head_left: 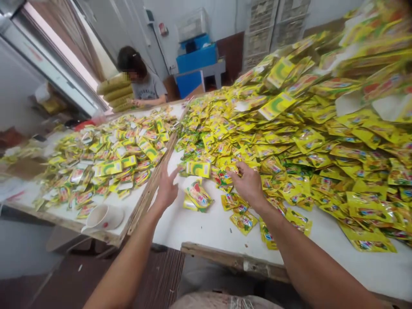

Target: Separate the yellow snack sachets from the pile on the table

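My left hand (168, 186) is over the white table beside the wooden divider, its thumb and forefinger spread and nothing between them. Just right of it lies a yellow and green packet (198, 169). Below that packet, another yellow packet with a red picture (198, 195) rests on the table. My right hand (246, 182) reaches to the near edge of the large packet heap (277, 137), its fingertips at a packet with red and green print (223, 177). Whether the fingers grip that packet is unclear.
Left of the wooden divider (151, 189) lies a second packet pile (109, 159), with a white mug (102, 216) near the front edge. A person (144, 83) sits at the far side beside stacked yellow bags (117, 92). Blue boxes (197, 58) stand behind.
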{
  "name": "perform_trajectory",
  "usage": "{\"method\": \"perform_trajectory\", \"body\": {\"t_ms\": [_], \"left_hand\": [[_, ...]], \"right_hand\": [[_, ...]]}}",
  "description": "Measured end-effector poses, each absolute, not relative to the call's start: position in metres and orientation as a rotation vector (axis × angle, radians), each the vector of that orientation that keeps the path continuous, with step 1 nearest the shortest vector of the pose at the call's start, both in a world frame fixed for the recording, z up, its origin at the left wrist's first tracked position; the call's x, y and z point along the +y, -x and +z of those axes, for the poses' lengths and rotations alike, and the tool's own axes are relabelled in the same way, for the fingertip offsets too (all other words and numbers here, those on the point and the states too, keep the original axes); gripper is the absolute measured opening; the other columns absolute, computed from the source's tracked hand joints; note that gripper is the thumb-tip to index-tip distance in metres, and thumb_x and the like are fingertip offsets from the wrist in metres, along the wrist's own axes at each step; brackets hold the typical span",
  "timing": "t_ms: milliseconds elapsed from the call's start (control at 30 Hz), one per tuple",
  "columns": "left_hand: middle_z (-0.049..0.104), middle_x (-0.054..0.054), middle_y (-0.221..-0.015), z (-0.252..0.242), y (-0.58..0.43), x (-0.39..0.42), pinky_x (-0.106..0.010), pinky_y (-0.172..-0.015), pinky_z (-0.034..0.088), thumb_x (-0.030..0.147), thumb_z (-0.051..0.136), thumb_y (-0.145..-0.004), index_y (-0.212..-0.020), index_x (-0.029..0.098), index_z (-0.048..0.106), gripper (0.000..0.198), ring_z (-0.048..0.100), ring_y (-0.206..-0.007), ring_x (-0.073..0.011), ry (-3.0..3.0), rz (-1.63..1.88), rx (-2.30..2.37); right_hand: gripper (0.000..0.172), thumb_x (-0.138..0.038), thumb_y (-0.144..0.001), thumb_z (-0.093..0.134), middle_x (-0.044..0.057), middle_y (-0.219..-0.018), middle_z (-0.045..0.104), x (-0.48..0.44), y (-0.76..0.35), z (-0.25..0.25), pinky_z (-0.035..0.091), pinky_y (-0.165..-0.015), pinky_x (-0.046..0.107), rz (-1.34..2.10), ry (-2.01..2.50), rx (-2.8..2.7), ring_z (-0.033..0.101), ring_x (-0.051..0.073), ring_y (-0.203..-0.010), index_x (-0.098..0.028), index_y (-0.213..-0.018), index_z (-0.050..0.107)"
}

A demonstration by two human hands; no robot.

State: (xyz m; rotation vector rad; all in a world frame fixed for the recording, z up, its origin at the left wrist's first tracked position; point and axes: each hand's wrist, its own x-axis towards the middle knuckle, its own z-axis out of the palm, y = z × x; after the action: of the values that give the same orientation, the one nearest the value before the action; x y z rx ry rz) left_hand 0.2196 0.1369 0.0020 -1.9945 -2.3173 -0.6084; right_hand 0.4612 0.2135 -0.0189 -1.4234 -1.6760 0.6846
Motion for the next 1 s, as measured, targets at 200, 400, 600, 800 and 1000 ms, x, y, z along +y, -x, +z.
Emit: {"method": "perform_trajectory", "body": {"t_ms": [200, 400, 600, 800, 1000], "left_hand": [[0.065, -0.009, -0.084, -0.01, -0.248, 0.091, -0.038, -0.07, 0.045, 0.061, 0.043, -0.078, -0.091, 0.019, 0.054, 0.046, 0.063, -0.077, -0.0274, 1.438, -0.671, -2.949], [0.066, -0.014, -0.089, -0.012, -0.294, 0.071, -0.037, -0.067, 0.042, 0.069, 0.047, -0.072, -0.111, 0.017, 0.043, 0.064, 0.063, -0.081, -0.0325, 1.513, -0.519, -3.064], [0.065, -0.001, -0.084, -0.018, -0.279, 0.082, -0.027, -0.062, 0.042, 0.042, 0.069, -0.066, -0.115, 0.024, 0.042, 0.058, 0.061, -0.068, -0.0174, 1.645, -1.339, -2.958], [0.065, 0.0, -0.085, 0.004, -0.262, 0.096, -0.023, -0.063, 0.043, 0.026, 0.074, -0.058, -0.117, 0.022, 0.045, 0.066, 0.059, -0.07, -0.0137, 1.934, -1.64, -2.772], [0.067, -0.003, -0.094, -0.035, -0.294, 0.089, -0.029, -0.071, 0.049, 0.027, 0.072, -0.059, -0.107, 0.019, 0.05, 0.054, 0.063, -0.083, -0.0192, 1.768, -1.803, -2.891]], "right_hand": [[0.022, -0.04, -0.074, 0.059, 0.0, -0.068, 0.058, 0.207, -0.456, -0.018, 0.042, -0.063, 0.026, 0.774, 1.257, -1.594, 0.055, 0.015, -0.064, -0.019, -0.077, 0.055], [0.024, -0.041, -0.073, 0.06, -0.001, -0.066, 0.056, 0.194, -0.443, -0.02, 0.043, -0.058, 0.024, 1.016, 1.054, -1.528, 0.053, 0.013, -0.062, -0.019, -0.079, 0.052], [0.023, -0.04, -0.074, 0.058, 0.0, -0.066, 0.057, 0.194, -0.442, -0.028, 0.04, -0.06, 0.025, 0.914, 1.173, -1.783, 0.052, 0.014, -0.062, -0.018, -0.078, 0.056], [0.021, -0.039, -0.072, 0.059, 0.0, -0.069, 0.057, 0.202, -0.45, -0.022, 0.042, -0.066, 0.026, 1.01, 1.129, -1.701, 0.054, 0.015, -0.067, -0.019, -0.076, 0.054], [0.023, -0.039, -0.073, 0.061, -0.003, -0.066, 0.052, 0.202, -0.449, -0.015, 0.042, -0.062, 0.024, 1.128, 0.926, -1.51, 0.05, 0.013, -0.064, -0.019, -0.078, 0.05]]}}
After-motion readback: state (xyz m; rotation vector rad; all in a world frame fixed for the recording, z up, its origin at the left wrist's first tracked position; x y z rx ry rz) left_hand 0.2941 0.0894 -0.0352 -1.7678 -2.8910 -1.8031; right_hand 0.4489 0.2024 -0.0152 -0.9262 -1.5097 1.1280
